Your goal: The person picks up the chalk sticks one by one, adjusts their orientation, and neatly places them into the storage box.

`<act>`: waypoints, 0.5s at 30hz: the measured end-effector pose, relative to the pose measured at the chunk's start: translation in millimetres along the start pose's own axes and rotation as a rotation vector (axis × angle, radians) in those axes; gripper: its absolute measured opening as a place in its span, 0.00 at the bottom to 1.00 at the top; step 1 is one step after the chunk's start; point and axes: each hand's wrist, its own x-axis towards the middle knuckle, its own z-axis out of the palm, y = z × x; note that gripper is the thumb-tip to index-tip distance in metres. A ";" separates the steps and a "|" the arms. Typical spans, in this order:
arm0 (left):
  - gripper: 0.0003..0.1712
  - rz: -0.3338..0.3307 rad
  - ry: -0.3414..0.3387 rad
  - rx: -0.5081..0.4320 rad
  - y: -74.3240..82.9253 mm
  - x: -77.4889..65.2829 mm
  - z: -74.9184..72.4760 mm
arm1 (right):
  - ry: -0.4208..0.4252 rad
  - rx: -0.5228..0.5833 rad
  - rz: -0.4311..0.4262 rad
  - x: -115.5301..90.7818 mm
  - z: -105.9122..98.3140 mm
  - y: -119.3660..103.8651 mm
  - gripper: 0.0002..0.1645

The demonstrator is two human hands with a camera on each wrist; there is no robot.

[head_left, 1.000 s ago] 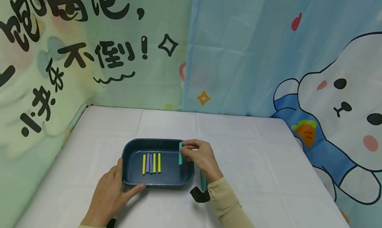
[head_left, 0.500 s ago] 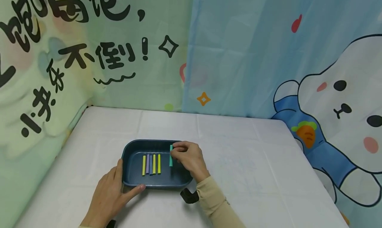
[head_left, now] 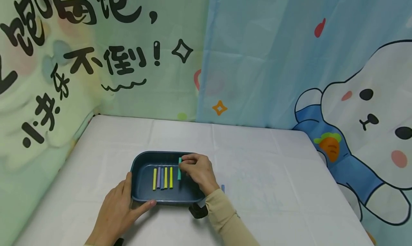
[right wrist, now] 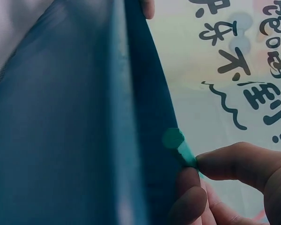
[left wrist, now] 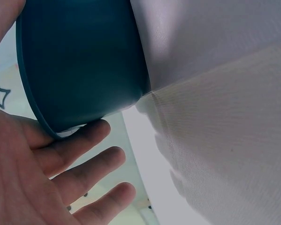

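Note:
A dark blue tray [head_left: 190, 194] sits on the white-covered table. Several chalk sticks lie side by side in it, among them a yellow stick [head_left: 154, 179], a purple stick [head_left: 158, 178] and a blue stick [head_left: 162, 179]. My right hand [head_left: 200, 170] pinches a green chalk stick [head_left: 179, 168] between thumb and fingers, over the tray just right of the row. In the right wrist view, the round end of this green chalk stick [right wrist: 173, 138] faces the camera. My left hand [head_left: 117, 206] spans the tray's front left corner, fingers fairly straight, the thumb along the front edge.
Beyond my right wrist, a blue chalk stick [head_left: 223, 188] lies on the table, partly hidden by the sleeve [head_left: 225, 213]. A black wrist camera [head_left: 197, 211] hangs below that wrist, near the tray's front edge. Printed curtains [head_left: 251, 60] stand behind the table.
My right hand has carried the green chalk stick leftward across the tray, closer to the row. The blue stick beside the sleeve has come into view. My left hand stays at the tray's corner.

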 end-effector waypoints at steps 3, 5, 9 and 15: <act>0.71 0.003 0.005 -0.004 -0.5 -0.2 0.1 | 0.005 -0.008 0.009 1.6 3.3 1.2 0.16; 0.70 0.007 0.011 -0.004 -0.8 -0.2 0.1 | 0.006 -0.012 0.011 2.3 5.2 1.8 0.16; 0.70 0.009 0.013 -0.006 -1.2 -0.3 0.3 | 0.006 -0.018 0.022 3.1 8.9 3.3 0.16; 0.70 -0.001 0.004 -0.010 -1.8 -0.3 1.1 | 0.016 -0.037 0.043 5.4 14.5 7.4 0.15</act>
